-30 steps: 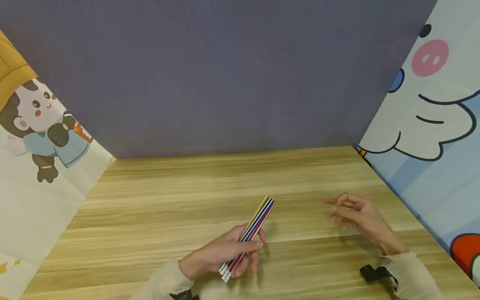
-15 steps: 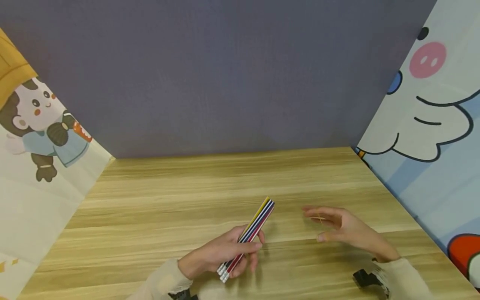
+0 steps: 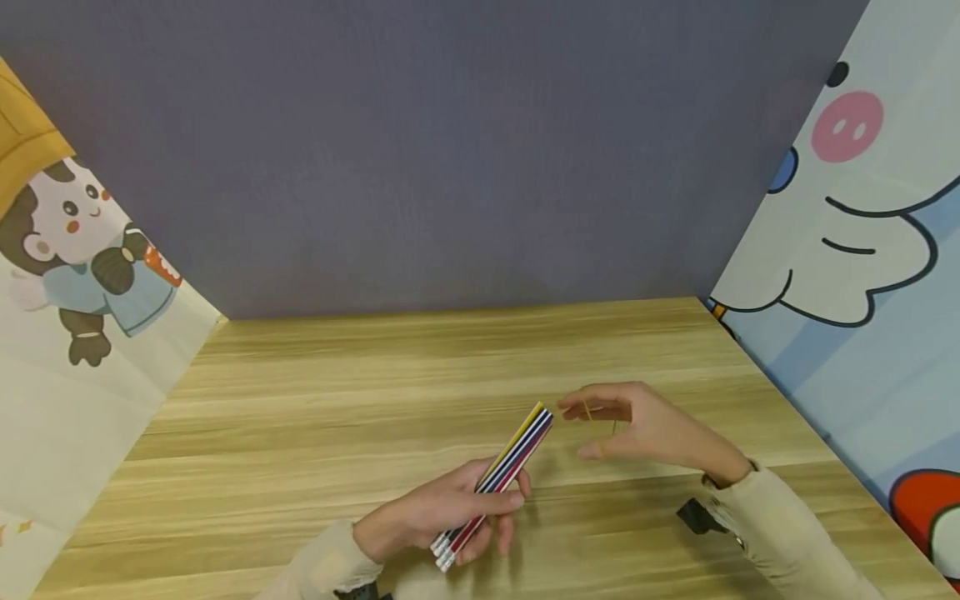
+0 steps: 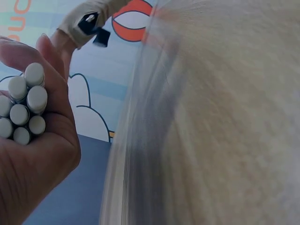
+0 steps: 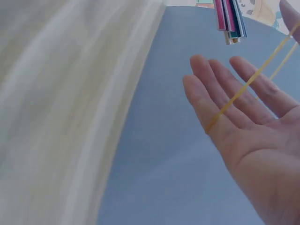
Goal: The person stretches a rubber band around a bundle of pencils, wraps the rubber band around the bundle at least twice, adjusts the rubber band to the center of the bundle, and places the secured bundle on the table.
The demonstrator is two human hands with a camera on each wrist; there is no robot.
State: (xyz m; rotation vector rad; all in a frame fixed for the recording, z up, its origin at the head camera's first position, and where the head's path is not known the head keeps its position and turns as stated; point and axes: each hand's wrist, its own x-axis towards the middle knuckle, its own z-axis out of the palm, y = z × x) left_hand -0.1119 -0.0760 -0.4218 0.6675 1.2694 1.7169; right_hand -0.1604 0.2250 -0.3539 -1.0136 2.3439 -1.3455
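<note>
My left hand grips a bundle of striped pencils, tilted up to the right, with the thumb across them. Several round white eraser ends face the camera in the left wrist view. Just right of the bundle's far tips, my right hand is held with fingers extended and thumb spread apart. A thin yellow rubber band is stretched around its fingers and thumb. In the right wrist view, the far ends of the pencils hang just beyond the fingertips.
Both hands are over a wood-grain table. A dark grey panel rises at its back edge. Cartoon-printed walls stand at the left and right. Dark wrist devices sit at the sleeves.
My right hand has moved left toward the pencil tips, its fingers and thumb spreading apart with the rubber band stretched between them. The left hand with the pencils has hardly moved.
</note>
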